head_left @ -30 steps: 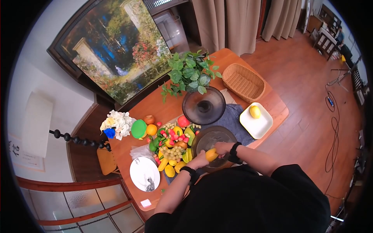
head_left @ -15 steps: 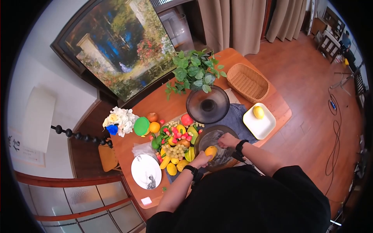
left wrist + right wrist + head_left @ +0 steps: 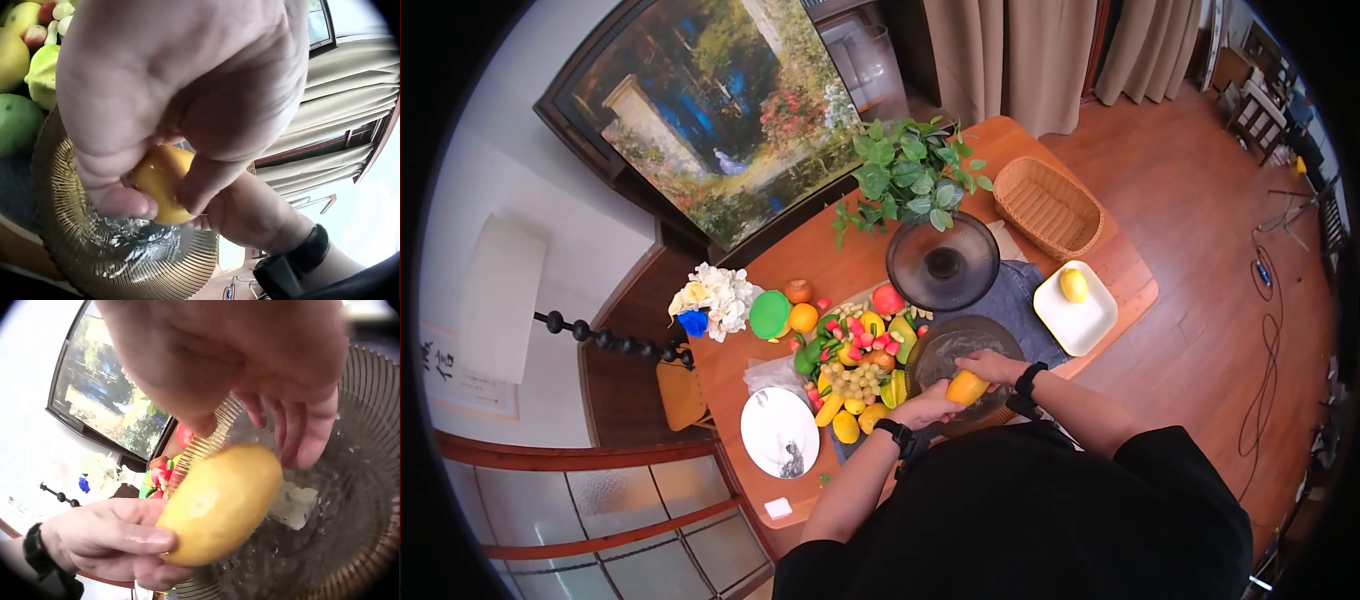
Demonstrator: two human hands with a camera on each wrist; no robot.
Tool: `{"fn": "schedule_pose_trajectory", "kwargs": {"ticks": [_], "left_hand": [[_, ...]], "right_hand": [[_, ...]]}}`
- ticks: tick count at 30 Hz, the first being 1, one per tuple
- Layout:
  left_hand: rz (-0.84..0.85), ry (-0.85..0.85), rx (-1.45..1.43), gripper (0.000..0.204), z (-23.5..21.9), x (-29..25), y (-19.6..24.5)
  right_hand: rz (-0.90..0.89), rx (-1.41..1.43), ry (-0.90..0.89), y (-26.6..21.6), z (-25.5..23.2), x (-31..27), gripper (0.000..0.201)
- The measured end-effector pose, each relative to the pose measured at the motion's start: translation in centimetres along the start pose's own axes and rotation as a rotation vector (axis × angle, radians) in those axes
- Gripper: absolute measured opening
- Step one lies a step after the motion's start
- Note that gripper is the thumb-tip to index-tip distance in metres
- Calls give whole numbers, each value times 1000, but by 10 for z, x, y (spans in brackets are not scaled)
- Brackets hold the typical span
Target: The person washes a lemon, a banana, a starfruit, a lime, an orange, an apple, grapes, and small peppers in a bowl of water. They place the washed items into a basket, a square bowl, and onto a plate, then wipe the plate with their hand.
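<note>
A yellow mango point(image 3: 967, 388) is held over a ribbed glass bowl point(image 3: 378, 375) of water. My left hand point(image 3: 928, 406) grips one end of it between thumb and fingers, as the left wrist view also shows around the mango point(image 3: 165, 181). Fingers hanging loosely bent, my right hand point(image 3: 992, 369) hovers over the bowl by the mango's other end. In the right wrist view those fingers point(image 3: 309, 434) are wet and stand apart from the fruit. A whitish patch point(image 3: 295, 505) shows in the stirred water beneath.
Left of the bowl lies a heap of fruit, with grapes point(image 3: 855, 382) on it. A white tray point(image 3: 1072, 318) holds a yellow fruit at the right. Behind stand a dark glass stand point(image 3: 910, 275), a wicker basket point(image 3: 1050, 215) and a leafy plant point(image 3: 915, 170). A white plate point(image 3: 765, 425) lies left.
My right hand goes from touching the mango, down into the bowl's water, then back up beside the fruit. The left hand keeps hold of the mango throughout.
</note>
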State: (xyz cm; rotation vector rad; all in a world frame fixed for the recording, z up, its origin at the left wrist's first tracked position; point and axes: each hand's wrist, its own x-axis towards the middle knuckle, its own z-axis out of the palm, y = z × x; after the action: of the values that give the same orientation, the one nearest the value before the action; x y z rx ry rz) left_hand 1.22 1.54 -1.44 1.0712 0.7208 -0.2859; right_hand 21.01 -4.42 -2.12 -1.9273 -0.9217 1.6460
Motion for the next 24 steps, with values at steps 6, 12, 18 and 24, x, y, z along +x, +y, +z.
{"fn": "schedule_pose_trajectory", "kwargs": {"ticks": [6, 12, 18, 24], "left_hand": [[-87, 39, 454, 37, 15, -24, 39], [-327, -207, -145, 32, -13, -20, 11], [-104, -15, -239, 37, 2, -24, 1], [-210, 189, 156, 46, -4, -16, 6]], "right_hand": [[-98, -338, 30, -27, 4, -20, 57], [-463, -441, 176, -4, 13, -3, 51], [-487, -33, -125, 4, 12, 13, 33], [-455, -153, -2, 37, 5, 39, 30]]}}
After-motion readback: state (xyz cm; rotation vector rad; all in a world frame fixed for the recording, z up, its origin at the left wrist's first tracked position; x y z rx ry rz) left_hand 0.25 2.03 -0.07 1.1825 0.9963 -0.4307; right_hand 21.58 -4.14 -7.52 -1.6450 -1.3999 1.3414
